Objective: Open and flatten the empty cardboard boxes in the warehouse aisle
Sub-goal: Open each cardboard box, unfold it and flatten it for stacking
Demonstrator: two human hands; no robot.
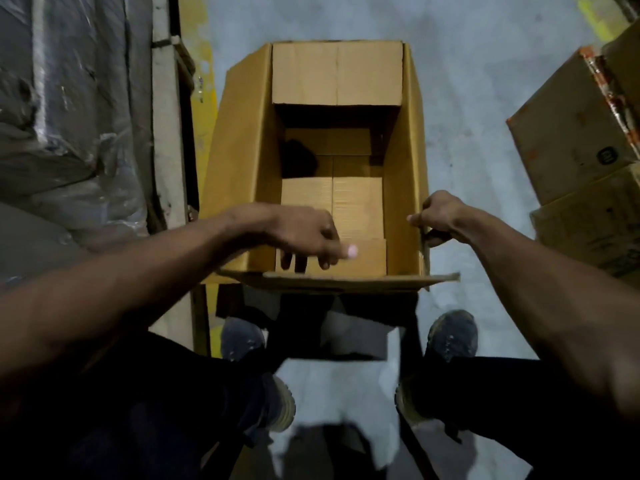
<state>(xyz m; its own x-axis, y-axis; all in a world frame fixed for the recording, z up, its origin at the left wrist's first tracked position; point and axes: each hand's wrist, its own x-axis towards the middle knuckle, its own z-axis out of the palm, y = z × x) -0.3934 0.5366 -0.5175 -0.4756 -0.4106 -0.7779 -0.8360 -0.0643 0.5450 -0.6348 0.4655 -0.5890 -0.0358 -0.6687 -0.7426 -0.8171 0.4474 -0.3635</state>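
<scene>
Left hand point(308, 237) loosely curled inside open-topped brown cardboard box point(239, 150), right hand point(438, 216) gripping its wall.

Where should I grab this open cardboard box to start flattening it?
Probably by the long side walls' top edges, from above. The cardboard box stands upright with its flaps open, so those thin edges are exposed. The right hand already pinches the right wall's rim; the left hand reaches inside near the front and could take the left wall likewise.
</scene>
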